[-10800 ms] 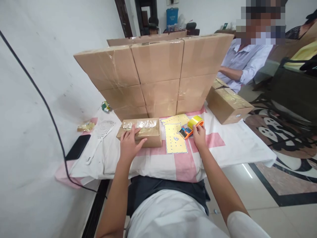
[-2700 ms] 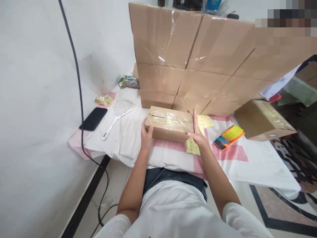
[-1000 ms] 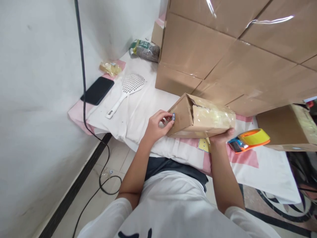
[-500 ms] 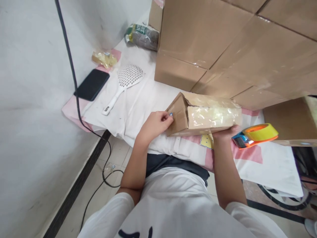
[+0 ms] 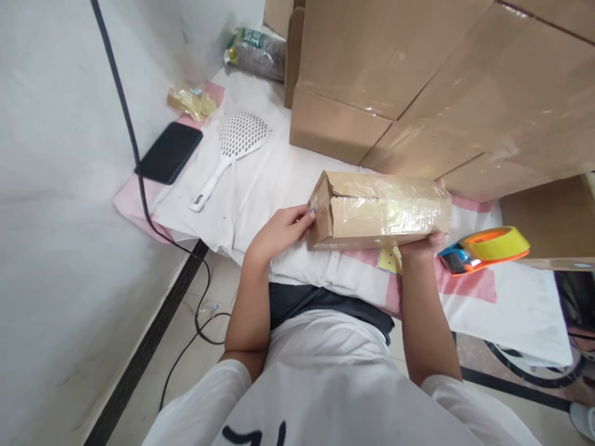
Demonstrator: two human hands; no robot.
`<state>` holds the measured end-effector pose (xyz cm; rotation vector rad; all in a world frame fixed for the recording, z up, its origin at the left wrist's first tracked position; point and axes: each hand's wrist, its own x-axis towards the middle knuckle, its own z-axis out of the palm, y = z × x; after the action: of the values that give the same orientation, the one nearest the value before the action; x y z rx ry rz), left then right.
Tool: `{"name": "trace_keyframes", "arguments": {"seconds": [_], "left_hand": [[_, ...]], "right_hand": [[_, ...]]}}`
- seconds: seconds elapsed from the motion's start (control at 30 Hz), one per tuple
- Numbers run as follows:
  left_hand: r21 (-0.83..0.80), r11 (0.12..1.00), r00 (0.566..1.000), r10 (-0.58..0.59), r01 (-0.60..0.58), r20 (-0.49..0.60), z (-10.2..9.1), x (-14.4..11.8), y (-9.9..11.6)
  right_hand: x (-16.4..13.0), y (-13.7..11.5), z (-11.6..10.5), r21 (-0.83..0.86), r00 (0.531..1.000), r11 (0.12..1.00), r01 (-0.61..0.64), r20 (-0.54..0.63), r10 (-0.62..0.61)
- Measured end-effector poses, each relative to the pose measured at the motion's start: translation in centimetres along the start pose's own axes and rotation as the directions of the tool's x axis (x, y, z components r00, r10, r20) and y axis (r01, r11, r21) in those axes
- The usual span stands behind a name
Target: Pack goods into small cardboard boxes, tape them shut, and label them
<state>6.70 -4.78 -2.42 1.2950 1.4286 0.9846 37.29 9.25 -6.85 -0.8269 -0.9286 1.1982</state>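
Observation:
A long cardboard box lies tilted over the cloth, with shiny clear tape along its side and a ragged flap edge near its left end. My right hand grips it from beneath at the right end, most of its fingers hidden. At the left end face, my left hand has thumb and fingers pinched together against the cardboard. A tiny bluish bit shows at those fingertips, too small to name. Just right of my right hand rests a tape dispenser, orange and blue with a yellow roll.
Large taped cartons stand stacked behind the box. On the cloth to the left are a white slotted skimmer, a black phone and crumpled tape. An open carton sits right. A black cable hangs left.
The box has shifted slightly left and turned a little, with my left hand moving left alongside it. My left fingers lie straighter against the end face. My right hand keeps its hold.

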Motion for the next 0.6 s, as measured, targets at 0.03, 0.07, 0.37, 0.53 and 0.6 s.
{"name": "trace_keyframes", "arguments": {"seconds": [0.03, 0.07, 0.37, 0.53, 0.6], "left_hand": [[-0.055, 0.998, 1.0, -0.007, 0.009, 0.03, 0.0, 0.2, -0.3], [-0.096, 0.995, 0.998, -0.013, 0.018, 0.054, -0.1, 0.3, -0.5], [0.214, 0.975, 0.992, 0.082, -0.061, -0.091, 0.4, -0.3, 0.5], [0.142, 0.986, 0.993, 0.101, -0.092, -0.056, 0.1, -0.2, -0.3], [0.123, 0.988, 0.993, 0.104, -0.098, -0.049, -0.1, -0.2, -0.6]], "right_hand": [[-0.1, -0.1, 0.1, -0.002, 1.0, 1.0, 0.002, -0.009, -0.002], [-0.1, -0.1, 0.2, -0.009, 1.0, 1.0, 0.008, -0.02, -0.008], [0.0, 0.2, 0.0, -0.018, 1.0, 1.0, 0.014, -0.024, -0.014], [-0.2, 0.5, -0.2, 0.069, 0.998, 0.997, 0.026, -0.059, -0.022], [-0.3, 0.3, 0.1, 0.075, 0.997, 0.997, 0.027, -0.07, -0.022]]}}
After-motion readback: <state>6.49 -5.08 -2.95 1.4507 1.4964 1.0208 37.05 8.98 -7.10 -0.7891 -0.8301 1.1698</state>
